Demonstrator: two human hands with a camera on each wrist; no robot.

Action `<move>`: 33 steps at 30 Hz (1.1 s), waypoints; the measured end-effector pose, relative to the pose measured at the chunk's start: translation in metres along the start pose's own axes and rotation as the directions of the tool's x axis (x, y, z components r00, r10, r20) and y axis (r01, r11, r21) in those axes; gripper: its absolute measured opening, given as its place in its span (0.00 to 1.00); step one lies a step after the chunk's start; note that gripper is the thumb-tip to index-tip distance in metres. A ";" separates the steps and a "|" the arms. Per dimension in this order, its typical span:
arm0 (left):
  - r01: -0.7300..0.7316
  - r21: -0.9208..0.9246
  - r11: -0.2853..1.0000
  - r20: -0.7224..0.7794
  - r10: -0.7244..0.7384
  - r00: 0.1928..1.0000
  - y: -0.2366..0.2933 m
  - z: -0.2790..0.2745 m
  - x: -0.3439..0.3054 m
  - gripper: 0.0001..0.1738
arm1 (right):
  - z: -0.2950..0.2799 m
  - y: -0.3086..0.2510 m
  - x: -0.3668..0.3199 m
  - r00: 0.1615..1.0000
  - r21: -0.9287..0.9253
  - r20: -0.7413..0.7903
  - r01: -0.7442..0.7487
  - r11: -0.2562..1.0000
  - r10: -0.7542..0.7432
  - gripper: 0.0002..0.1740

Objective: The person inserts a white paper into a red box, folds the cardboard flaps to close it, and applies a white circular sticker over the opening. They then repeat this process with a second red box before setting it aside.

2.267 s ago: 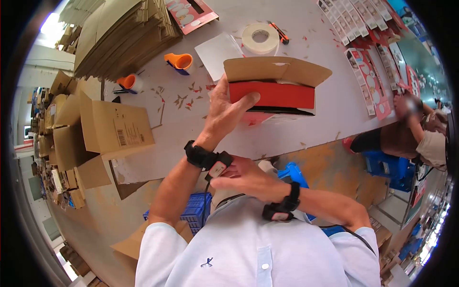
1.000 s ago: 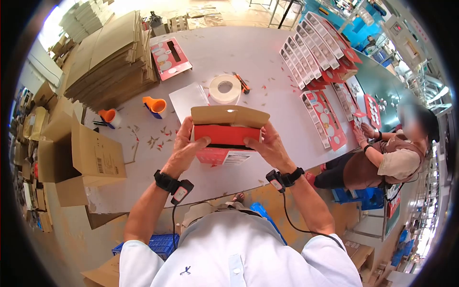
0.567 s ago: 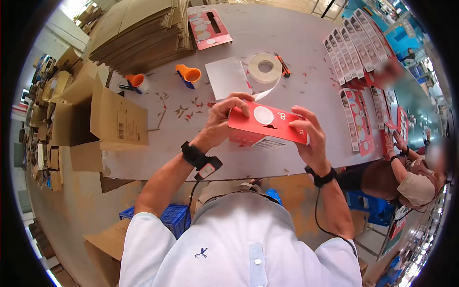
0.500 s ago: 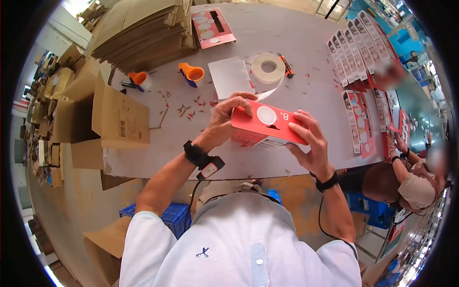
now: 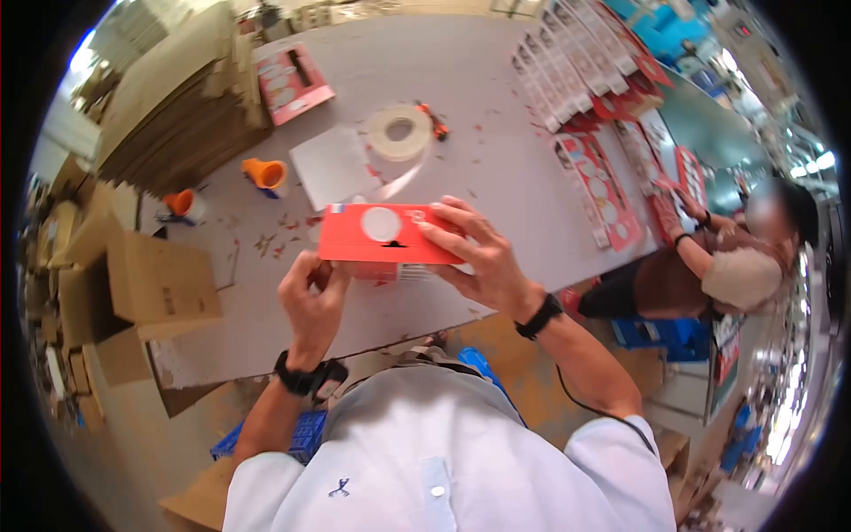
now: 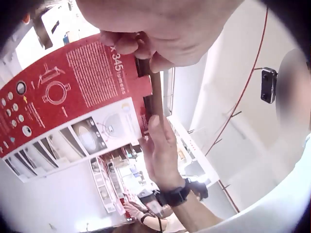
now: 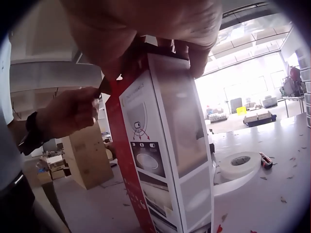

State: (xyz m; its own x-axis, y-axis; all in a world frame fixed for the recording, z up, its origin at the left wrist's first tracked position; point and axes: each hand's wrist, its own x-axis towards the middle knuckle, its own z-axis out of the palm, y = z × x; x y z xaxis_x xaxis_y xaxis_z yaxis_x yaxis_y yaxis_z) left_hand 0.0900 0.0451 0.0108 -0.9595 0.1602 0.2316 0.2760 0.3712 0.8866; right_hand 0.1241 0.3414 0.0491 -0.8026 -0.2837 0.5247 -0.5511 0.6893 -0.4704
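Observation:
A red printed carton is held up above the table, its red end panel with a white disc picture facing up. My right hand grips the carton's right end, fingers over the top panel and thumb beneath. At the near left edge, my left hand has curled fingers. The right wrist view shows these left fingers pinching at a brown cardboard edge of the carton. In the left wrist view, a brown flap edge runs between both hands, beside printed lamp pictures.
On the table lie a tape roll, an orange-black cutter, white sheets and orange tape dispensers. Flat cardboard is piled left, an open brown box below it. Red cartons and another person are right.
The carton was open with its brown flap raised; its red panel now covers the top. My left hand has moved from the far left corner to the near left edge. The head view has shifted.

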 end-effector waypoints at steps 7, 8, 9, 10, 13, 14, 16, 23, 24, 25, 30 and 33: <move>0.167 -0.524 0.835 0.210 -0.064 0.976 0.027 0.030 -0.018 0.26 | -0.005 0.001 0.001 0.999 0.034 0.033 -0.036 0.999 0.035 0.31; 0.172 -0.544 0.821 0.235 -0.048 0.971 0.029 0.032 -0.016 0.26 | -0.005 0.000 0.000 0.999 0.041 0.038 -0.035 0.999 0.033 0.31; 0.180 -0.560 0.809 0.257 -0.038 0.966 0.031 0.032 -0.012 0.27 | -0.004 0.000 0.001 1.000 0.045 0.018 -0.026 0.999 0.025 0.30; 0.191 -0.573 0.797 0.277 -0.032 0.960 0.031 0.031 -0.011 0.27 | -0.004 -0.002 -0.001 0.999 0.062 0.018 -0.029 0.998 0.028 0.29; 0.222 -0.599 0.769 0.297 -0.044 0.954 0.026 0.031 -0.005 0.21 | -0.006 -0.003 0.000 0.999 0.090 0.012 -0.034 0.995 0.033 0.28; 0.116 -0.535 0.837 0.270 0.040 0.962 0.018 0.030 -0.006 0.18 | -0.006 -0.004 -0.001 0.999 0.098 0.014 -0.041 0.994 0.040 0.28; -0.114 -0.391 0.913 0.232 0.217 0.948 0.003 0.033 -0.006 0.13 | -0.005 -0.004 -0.001 0.999 0.098 0.016 -0.046 0.994 0.044 0.27; -0.520 -0.060 0.852 0.129 0.523 0.842 0.015 0.030 0.006 0.11 | 0.004 -0.004 -0.001 0.999 0.011 -0.041 -0.015 1.000 0.016 0.23; -0.532 -0.041 0.846 0.143 0.532 0.835 0.022 0.025 0.008 0.11 | 0.006 -0.004 -0.002 0.999 -0.025 -0.054 -0.003 1.000 0.002 0.22; -0.545 -0.023 0.838 0.154 0.542 0.826 0.026 0.023 0.010 0.11 | 0.007 -0.005 -0.002 0.998 -0.029 -0.064 -0.011 1.000 0.009 0.22; -0.330 -0.293 0.897 0.486 0.437 0.757 0.008 0.020 -0.027 0.17 | 0.010 -0.004 -0.001 0.997 -0.014 -0.066 -0.035 0.999 0.034 0.21; 0.246 -0.386 0.889 0.783 0.175 0.597 0.017 0.057 -0.034 0.26 | 0.008 -0.006 0.001 0.997 0.016 -0.063 -0.050 0.999 0.051 0.21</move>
State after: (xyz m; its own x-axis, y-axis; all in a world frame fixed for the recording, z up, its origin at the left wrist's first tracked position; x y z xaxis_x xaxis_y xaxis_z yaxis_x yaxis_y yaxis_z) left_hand 0.1307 0.0979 -0.0043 -0.4803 0.8769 -0.0204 -0.0119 0.0167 0.9998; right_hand 0.1243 0.3318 0.0471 -0.8140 -0.2056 0.5433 -0.5136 0.6916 -0.5078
